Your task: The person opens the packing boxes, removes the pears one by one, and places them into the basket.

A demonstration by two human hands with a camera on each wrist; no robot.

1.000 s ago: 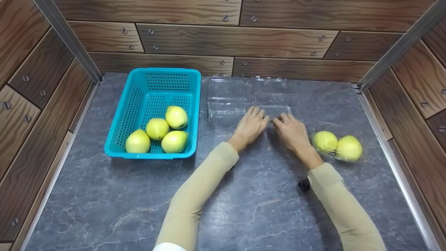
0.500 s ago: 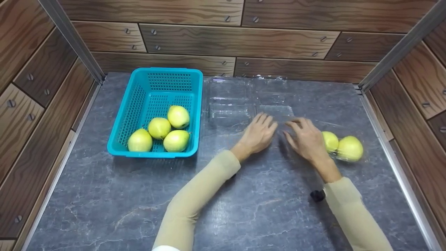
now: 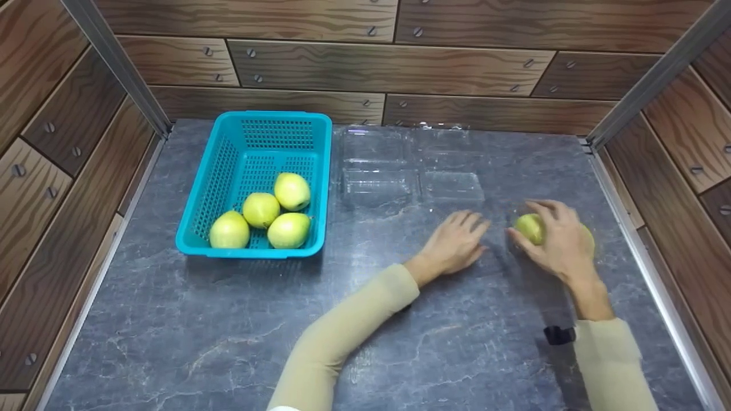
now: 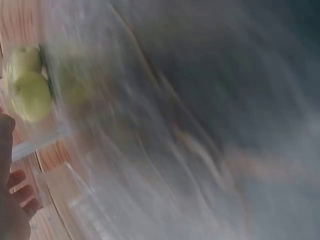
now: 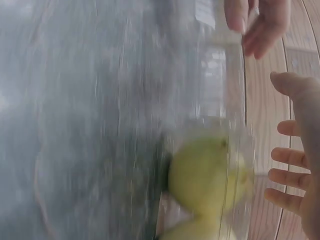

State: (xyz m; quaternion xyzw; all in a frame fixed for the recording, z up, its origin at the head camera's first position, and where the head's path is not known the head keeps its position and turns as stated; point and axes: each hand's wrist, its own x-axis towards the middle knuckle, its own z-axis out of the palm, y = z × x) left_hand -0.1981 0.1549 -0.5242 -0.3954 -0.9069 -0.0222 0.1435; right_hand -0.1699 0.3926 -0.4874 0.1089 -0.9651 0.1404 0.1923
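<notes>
Packed pears: two yellow-green pears (image 3: 530,229) sit side by side in a clear plastic container (image 5: 232,185) at the right of the table, partly covered by a hand in the head view.
Right hand: the person's right hand (image 3: 562,242) is over the container, thumb and fingers spread wide around the fruit; whether the skin touches the plastic cannot be told.
Left hand: the left hand (image 3: 457,242) is just left of the container, its fingers loosely spread and slightly bent toward it, with nothing in its grip.
Clear trays: a group of transparent plastic trays (image 3: 453,185) lies beyond the left hand, toward the back of the table; their edges are faint, so how they join cannot be told.
Basket: a teal perforated basket (image 3: 328,188) stands to the left of the trays, well apart from both hands.
Basket fruit: four yellow-green pears (image 3: 261,210) are grouped in the near part of the basket.
Sleeves: both forearms are in beige sleeves (image 3: 365,302), and a black object (image 3: 558,335) shows at the right cuff.
Surface: everything rests on a dark grey, marble-patterned table (image 3: 228,319).
Surround: wood-patterned panels (image 3: 365,65) line the back and sides.
</notes>
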